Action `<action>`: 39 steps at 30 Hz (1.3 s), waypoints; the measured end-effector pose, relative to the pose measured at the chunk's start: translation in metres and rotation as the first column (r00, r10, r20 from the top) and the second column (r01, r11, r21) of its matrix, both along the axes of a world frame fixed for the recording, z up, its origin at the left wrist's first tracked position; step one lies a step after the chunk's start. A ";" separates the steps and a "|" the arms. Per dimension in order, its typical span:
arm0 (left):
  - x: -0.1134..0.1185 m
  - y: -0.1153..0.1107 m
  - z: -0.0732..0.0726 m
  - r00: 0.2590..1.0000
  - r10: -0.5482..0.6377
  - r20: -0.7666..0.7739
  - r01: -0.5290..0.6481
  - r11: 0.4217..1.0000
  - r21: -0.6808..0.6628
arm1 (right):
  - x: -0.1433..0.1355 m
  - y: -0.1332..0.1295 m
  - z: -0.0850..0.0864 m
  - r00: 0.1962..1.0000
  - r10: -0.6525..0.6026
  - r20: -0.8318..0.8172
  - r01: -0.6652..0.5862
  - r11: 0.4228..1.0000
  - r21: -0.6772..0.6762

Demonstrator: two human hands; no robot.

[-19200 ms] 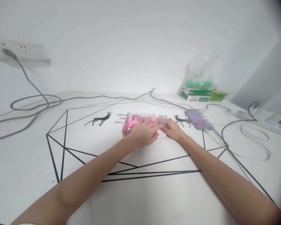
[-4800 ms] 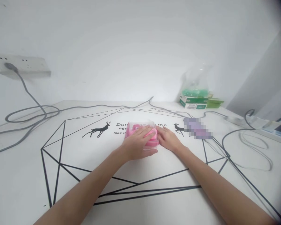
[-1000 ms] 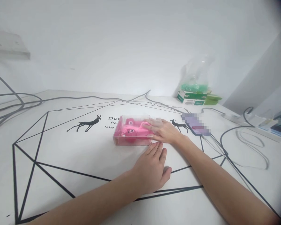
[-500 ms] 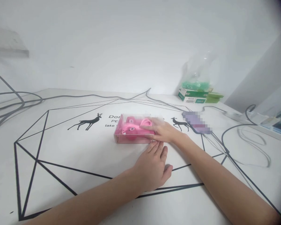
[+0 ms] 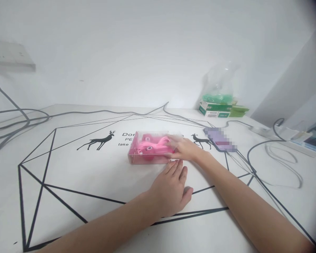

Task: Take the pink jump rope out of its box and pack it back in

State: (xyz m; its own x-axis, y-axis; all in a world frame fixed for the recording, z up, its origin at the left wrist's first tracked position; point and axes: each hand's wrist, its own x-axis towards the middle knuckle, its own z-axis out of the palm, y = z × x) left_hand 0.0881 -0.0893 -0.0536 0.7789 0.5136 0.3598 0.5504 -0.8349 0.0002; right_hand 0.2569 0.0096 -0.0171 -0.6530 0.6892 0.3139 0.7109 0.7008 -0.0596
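A clear plastic box (image 5: 131, 156) lies on the white table in the middle of the head view, its open end apparently facing right. Inside it sits a pink item (image 5: 149, 149) with a pink cord (image 5: 160, 142) coiled over it. My right hand (image 5: 183, 147) is at the box's right end, its fingertips reaching inside at the pink item; what they grip is partly hidden. Just in front, my left hand (image 5: 171, 186) rests palm down, fingers extended near the box's lower right corner, with nothing in it.
Right of my hands lies a purple phone (image 5: 219, 139) with a cable. Green and white boxes (image 5: 216, 109) under a clear bag stand at the back right. A grey cable (image 5: 94, 112) runs along the table's back, and a power strip (image 5: 263, 131) lies right.
The pink cord has shifted inside the box and now stretches toward my right fingers. Both hands remain in nearly the same place. The view has tilted slightly.
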 end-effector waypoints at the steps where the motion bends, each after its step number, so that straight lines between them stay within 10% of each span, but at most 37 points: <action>1: 0.000 0.000 0.000 1.000 0.000 0.003 0.000 1.000 0.006 | 0.001 0.000 0.000 1.000 -0.003 -0.002 0.003 1.000 0.009; 16: 0.001 0.000 0.004 1.000 0.006 -0.007 -0.006 0.999 -0.032 | 0.001 0.004 -0.005 0.991 0.128 -0.029 -0.128 0.992 0.018; 39: 0.000 0.000 0.004 1.000 -0.010 -0.011 0.009 0.999 -0.032 | -0.006 0.005 -0.007 0.997 -0.028 0.075 0.023 0.997 0.069</action>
